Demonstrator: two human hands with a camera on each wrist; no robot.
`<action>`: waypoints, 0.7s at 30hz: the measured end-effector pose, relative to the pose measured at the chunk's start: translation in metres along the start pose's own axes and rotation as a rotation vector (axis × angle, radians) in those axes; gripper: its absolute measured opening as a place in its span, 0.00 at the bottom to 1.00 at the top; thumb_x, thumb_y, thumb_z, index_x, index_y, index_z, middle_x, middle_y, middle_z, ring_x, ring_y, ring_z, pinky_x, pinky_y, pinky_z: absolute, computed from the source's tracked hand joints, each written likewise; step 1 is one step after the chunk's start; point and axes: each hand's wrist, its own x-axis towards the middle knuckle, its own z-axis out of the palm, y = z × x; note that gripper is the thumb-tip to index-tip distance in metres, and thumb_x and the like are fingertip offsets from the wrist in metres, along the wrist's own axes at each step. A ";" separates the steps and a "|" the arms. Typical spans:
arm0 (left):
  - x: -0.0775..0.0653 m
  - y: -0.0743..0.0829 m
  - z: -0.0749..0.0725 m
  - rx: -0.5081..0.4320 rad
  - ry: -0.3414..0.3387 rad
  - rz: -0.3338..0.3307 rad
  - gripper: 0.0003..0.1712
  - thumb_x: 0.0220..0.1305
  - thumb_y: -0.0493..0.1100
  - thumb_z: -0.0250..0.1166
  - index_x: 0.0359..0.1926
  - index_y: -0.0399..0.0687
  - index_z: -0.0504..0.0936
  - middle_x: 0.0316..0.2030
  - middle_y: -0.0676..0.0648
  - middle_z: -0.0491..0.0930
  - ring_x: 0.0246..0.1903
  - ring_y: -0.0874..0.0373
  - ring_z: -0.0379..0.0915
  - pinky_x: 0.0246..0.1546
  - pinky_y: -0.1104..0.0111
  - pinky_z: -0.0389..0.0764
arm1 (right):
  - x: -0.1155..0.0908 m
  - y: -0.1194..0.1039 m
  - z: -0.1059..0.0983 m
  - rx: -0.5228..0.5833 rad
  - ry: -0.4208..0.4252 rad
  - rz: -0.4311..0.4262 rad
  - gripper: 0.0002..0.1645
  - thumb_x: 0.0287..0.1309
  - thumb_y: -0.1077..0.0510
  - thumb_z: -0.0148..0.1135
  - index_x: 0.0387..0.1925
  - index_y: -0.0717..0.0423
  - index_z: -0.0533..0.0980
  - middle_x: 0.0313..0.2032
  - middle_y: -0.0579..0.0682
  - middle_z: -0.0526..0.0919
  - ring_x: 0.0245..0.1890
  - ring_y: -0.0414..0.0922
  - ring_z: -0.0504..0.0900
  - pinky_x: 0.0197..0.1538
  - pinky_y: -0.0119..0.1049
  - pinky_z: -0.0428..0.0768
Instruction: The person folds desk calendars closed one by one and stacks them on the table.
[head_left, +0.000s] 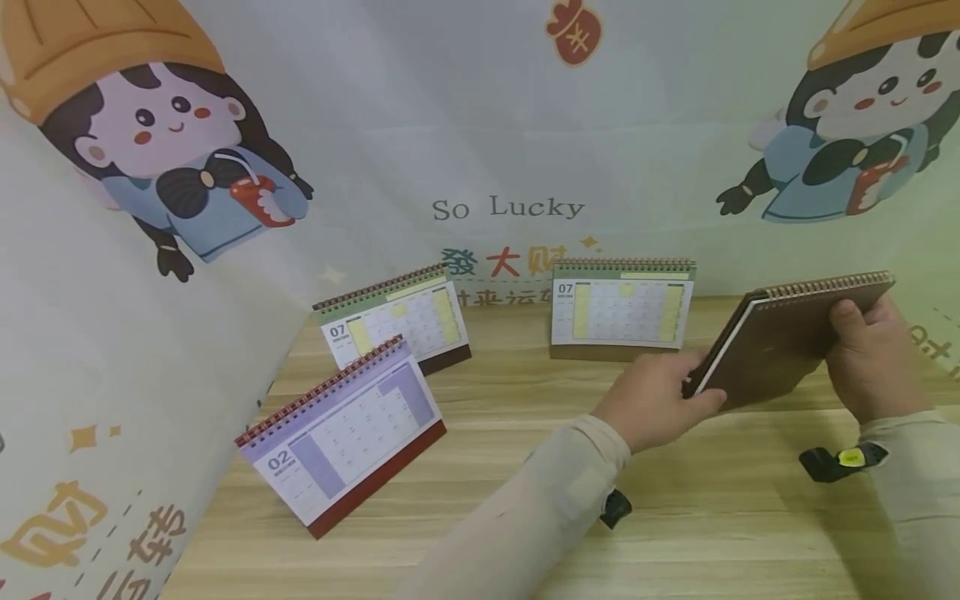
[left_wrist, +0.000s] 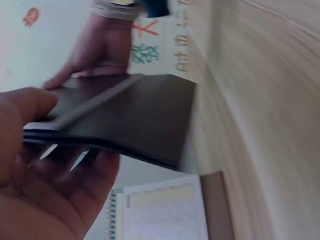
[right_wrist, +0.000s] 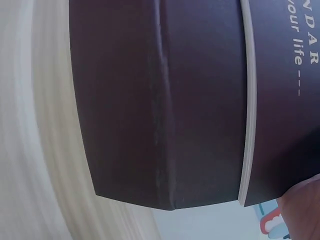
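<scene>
Both hands hold a dark brown spiral-bound desk calendar above the table at the right of the head view. My left hand pinches its left edge, thumb on the near face. On the right side my right hand grips it, thumb on the brown board. In the left wrist view, the left hand has its thumb above the calendar and curled fingers beneath. The right wrist view shows the calendar's folded brown board, a strip of white page edges and a cover with pale lettering.
Three desk calendars stand on the wood-grain table: a purple one marked 02, a green-topped one marked 07 behind it, and another green-topped one near the back edge. A printed cloth hangs behind and at the sides.
</scene>
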 end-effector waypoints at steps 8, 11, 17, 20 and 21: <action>-0.004 -0.011 0.008 0.109 -0.034 0.007 0.10 0.75 0.50 0.56 0.45 0.51 0.80 0.20 0.59 0.72 0.20 0.68 0.66 0.24 0.79 0.68 | -0.001 -0.006 0.005 -0.045 0.019 -0.006 0.30 0.60 0.58 0.64 0.63 0.59 0.69 0.56 0.52 0.76 0.64 0.44 0.66 0.69 0.32 0.54; -0.004 -0.012 0.008 0.103 -0.031 0.003 0.10 0.75 0.50 0.56 0.47 0.50 0.79 0.23 0.58 0.74 0.21 0.67 0.67 0.26 0.79 0.68 | -0.001 -0.006 0.006 -0.046 0.022 -0.007 0.31 0.60 0.58 0.64 0.64 0.59 0.69 0.56 0.52 0.76 0.64 0.44 0.67 0.70 0.32 0.54; -0.005 -0.017 0.007 0.081 -0.014 -0.004 0.16 0.76 0.51 0.55 0.57 0.52 0.78 0.29 0.59 0.78 0.23 0.68 0.68 0.29 0.80 0.69 | -0.001 -0.007 0.005 -0.057 0.006 0.026 0.30 0.67 0.60 0.59 0.68 0.56 0.64 0.61 0.51 0.71 0.67 0.44 0.61 0.71 0.32 0.51; -0.006 -0.020 0.007 0.025 -0.008 -0.016 0.15 0.75 0.51 0.55 0.55 0.51 0.79 0.24 0.57 0.75 0.20 0.68 0.65 0.26 0.79 0.68 | -0.003 -0.009 0.000 -0.148 -0.026 0.076 0.27 0.74 0.59 0.51 0.71 0.51 0.61 0.65 0.49 0.64 0.72 0.41 0.51 0.72 0.29 0.43; -0.006 -0.021 0.007 0.005 -0.005 -0.024 0.13 0.75 0.51 0.56 0.51 0.50 0.79 0.22 0.57 0.73 0.19 0.67 0.64 0.24 0.79 0.68 | -0.004 -0.009 -0.002 -0.169 -0.052 0.101 0.27 0.76 0.59 0.47 0.72 0.50 0.59 0.67 0.49 0.61 0.73 0.39 0.47 0.72 0.29 0.39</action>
